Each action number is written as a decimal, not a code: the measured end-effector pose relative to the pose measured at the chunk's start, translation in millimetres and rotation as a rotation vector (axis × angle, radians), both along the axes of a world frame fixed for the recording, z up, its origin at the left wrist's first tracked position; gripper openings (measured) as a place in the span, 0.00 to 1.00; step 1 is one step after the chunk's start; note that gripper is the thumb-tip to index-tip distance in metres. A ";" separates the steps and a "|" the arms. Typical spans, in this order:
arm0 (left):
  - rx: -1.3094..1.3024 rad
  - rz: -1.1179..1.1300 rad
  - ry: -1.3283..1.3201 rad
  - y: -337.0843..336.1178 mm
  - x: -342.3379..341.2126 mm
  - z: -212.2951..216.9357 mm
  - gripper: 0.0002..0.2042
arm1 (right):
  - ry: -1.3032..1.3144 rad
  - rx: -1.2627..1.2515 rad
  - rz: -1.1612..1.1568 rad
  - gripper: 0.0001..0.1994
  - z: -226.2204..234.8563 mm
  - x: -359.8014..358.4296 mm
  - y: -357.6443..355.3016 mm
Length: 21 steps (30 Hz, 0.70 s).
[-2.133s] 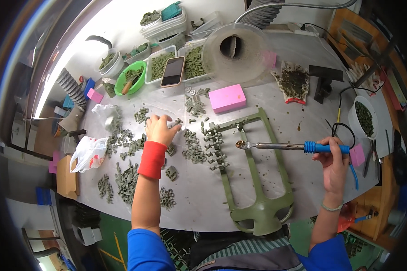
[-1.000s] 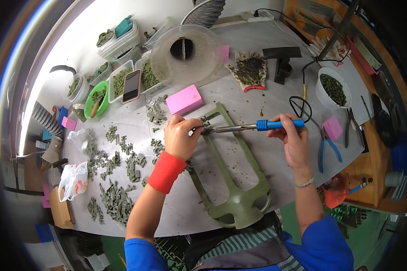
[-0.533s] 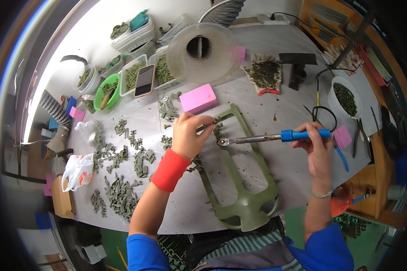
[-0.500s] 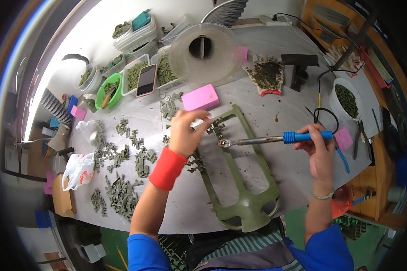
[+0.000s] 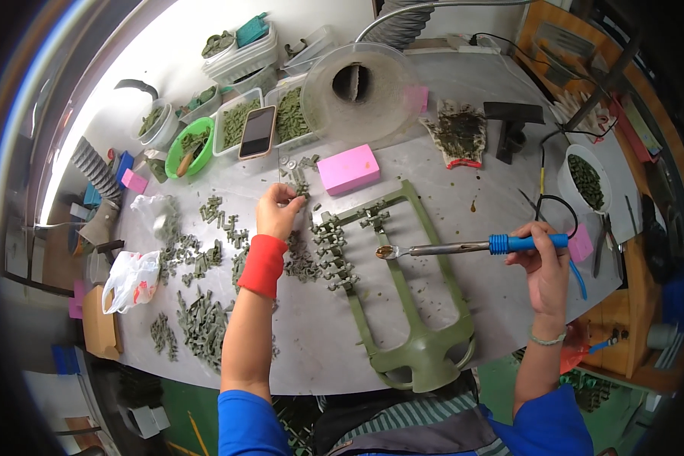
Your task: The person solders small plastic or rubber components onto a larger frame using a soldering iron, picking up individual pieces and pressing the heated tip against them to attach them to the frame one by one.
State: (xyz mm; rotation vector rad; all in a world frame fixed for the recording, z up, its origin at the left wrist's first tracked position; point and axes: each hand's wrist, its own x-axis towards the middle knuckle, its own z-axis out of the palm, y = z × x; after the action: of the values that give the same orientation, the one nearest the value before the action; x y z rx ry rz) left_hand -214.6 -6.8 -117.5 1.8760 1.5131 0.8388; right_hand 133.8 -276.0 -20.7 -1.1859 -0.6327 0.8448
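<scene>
Right: right hand [image 5: 542, 258] grips soldering iron [image 5: 450, 248] handle [image 5: 526, 243], likely avoiding heat | Centre: left hand [image 5: 278, 210] beside green parts [image 5: 297, 176], grasp unclear

the light is bright and whitish, strongest well left of and beyond the left hand [image 5: 277, 209], where the wall [image 5: 156, 57] burns out to white. around both grips the table [image 5: 520, 194] is fairly evenly lit, its shadows soft; ahead of the right hand's [image 5: 543, 258] grip, the metal of the blue-handled tool [image 5: 471, 246] catches small highlights. detail near the hands is fairly clear, though the tiny green pieces [image 5: 304, 262] by the left fingertips run together. far outward from either grip, straight edges bow and the corners go black.
</scene>
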 end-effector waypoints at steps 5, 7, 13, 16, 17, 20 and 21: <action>0.011 -0.057 -0.139 -11.6 -20.1 3.5 0.07 | -0.001 0.007 -0.021 0.11 0.9 -0.6 -1.9; 0.226 -0.068 0.058 -14.6 -34.9 6.4 0.08 | -0.010 0.012 -0.010 0.11 2.1 -2.0 -2.4; 0.038 0.046 0.303 -32.8 -38.9 32.4 0.10 | -0.029 0.017 -0.032 0.11 3.9 -2.1 -6.1; 0.115 -0.091 -0.075 -26.2 -57.8 13.9 0.11 | -0.029 0.014 -0.020 0.11 6.9 -3.0 -6.7; 0.117 -0.092 -0.074 -26.1 -63.7 10.1 0.11 | -0.028 0.015 -0.020 0.11 7.6 -3.5 -6.3; -0.139 0.080 -0.300 -32.8 -59.5 20.4 0.11 | -0.038 -0.004 -0.027 0.12 7.7 -2.4 -6.5; -0.184 0.059 -0.356 -35.2 -61.7 24.9 0.10 | -0.034 -0.001 -0.021 0.12 8.3 -2.4 -6.6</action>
State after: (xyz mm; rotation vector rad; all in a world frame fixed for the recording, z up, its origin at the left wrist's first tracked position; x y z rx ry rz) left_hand -276.3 -42.0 -92.5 1.4663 1.3746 0.9667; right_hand 131.4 -282.6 -12.4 -1.2075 -0.6469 0.8090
